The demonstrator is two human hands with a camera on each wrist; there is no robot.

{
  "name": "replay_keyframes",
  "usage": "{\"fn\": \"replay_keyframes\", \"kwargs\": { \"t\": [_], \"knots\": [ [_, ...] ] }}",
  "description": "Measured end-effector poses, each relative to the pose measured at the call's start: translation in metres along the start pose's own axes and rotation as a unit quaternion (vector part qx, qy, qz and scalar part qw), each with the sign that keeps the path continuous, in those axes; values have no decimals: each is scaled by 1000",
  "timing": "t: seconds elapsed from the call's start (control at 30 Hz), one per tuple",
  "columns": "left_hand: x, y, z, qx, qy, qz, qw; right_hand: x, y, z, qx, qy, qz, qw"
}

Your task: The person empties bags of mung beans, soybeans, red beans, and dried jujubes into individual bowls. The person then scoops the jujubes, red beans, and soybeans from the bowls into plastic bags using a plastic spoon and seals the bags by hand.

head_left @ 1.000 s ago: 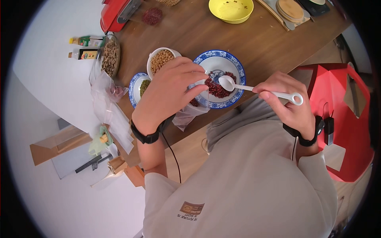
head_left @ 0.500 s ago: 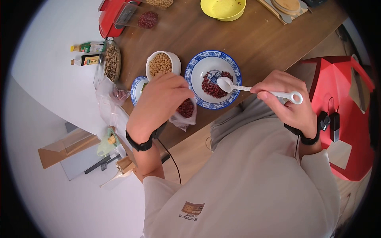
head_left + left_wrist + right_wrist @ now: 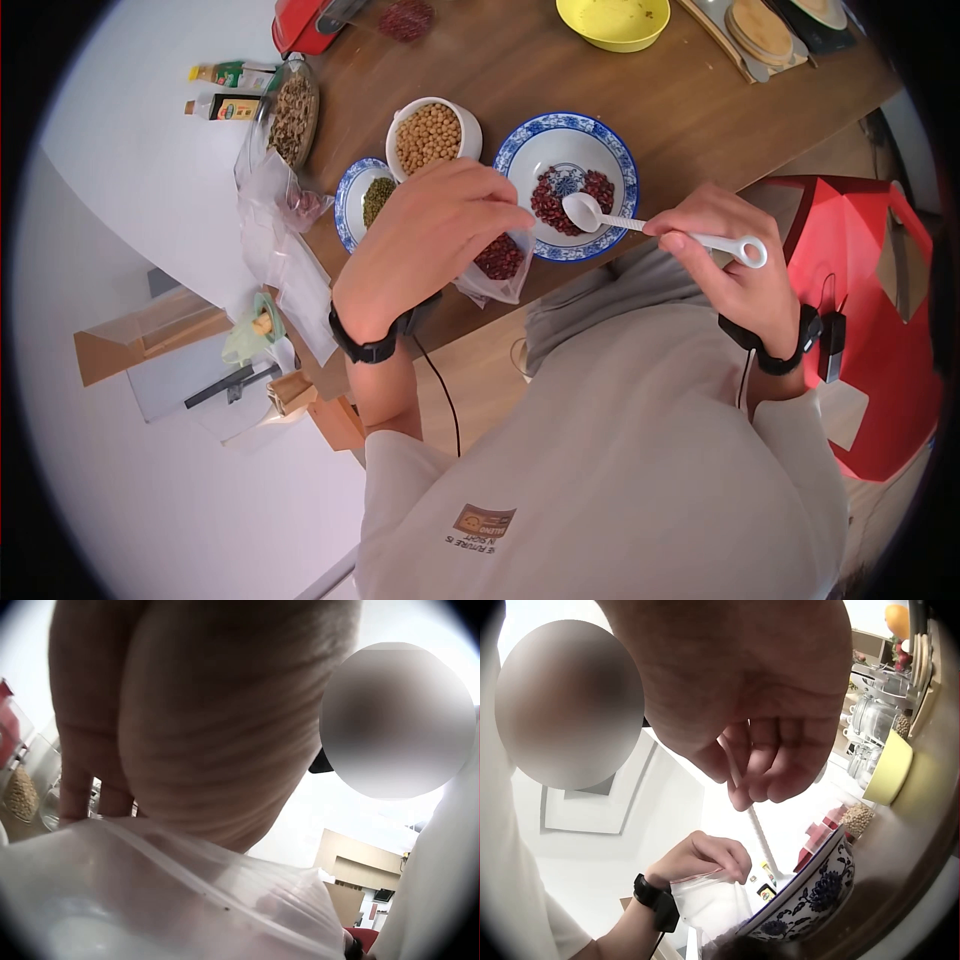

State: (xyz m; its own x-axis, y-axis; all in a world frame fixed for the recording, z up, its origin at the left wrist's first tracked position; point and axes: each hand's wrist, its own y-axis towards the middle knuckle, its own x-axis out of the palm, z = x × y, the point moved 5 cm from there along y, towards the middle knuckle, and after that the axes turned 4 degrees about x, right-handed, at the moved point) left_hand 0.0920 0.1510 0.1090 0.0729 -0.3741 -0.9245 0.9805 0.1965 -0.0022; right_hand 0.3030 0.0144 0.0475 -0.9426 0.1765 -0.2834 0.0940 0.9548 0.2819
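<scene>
- Head view: the right hand pinches a white spoon by its handle, between thumb and fingers, at about 4 o'clock of the blue-and-white bowl.
- The spoon's scoop lies at about 5 o'clock of the bowl's centre, above the loose dark red beans; whether it touches them cannot be told.
- The left hand pinches the rim of a clear plastic bag holding more dark red beans, at the bowl's 7 o'clock. Its fingertips are partly hidden here, but the right wrist view shows them closed on the bag's upper edge.
- A white cup of tan beans sits at the bowl's 10 o'clock.
- A small patterned dish with green beans is at 9 o'clock, partly behind the left hand.
- Farther out, between 9 and 10 o'clock, stands a glass dish of brown pieces, with two bottles beyond it.
- A yellow bowl rests on the wooden table between 12 and 1 o'clock.
</scene>
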Motion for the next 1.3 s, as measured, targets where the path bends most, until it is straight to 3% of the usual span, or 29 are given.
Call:
{"fn": "replay_keyframes", "kwargs": {
  "t": [0.17, 0.23, 0.33, 0.47, 0.67, 0.77, 0.97, 1.3],
  "knots": [
    [6, 3, -4, -27, -26, -7, 999, -1, -1, -3, 6, -18, -15, 1000],
    [-1, -2, -5, -99, -90, 76, 988, -4, -1, -4, 14, -26, -8, 1000],
    [-10, -24, -11, -116, -86, 129, 981, -4, 1, -6, 18, -15, -29, 999],
    [19, -66, -23, -162, -168, 141, 962, 5, 6, -1, 13, -23, -48, 999],
    [51, -83, -16, -209, -230, 178, 934, 3, 14, -5, 19, -56, -41, 997],
    [59, -83, -15, -213, -198, 202, 935, 8, 15, -7, 15, -49, -75, 996],
    [59, -75, -11, -178, -162, 240, 941, 3, 11, -15, 59, -97, -22, 993],
    [53, -71, -8, -158, -143, 251, 944, 3, 10, -28, 5, -157, -6, 988]
  ]
}}
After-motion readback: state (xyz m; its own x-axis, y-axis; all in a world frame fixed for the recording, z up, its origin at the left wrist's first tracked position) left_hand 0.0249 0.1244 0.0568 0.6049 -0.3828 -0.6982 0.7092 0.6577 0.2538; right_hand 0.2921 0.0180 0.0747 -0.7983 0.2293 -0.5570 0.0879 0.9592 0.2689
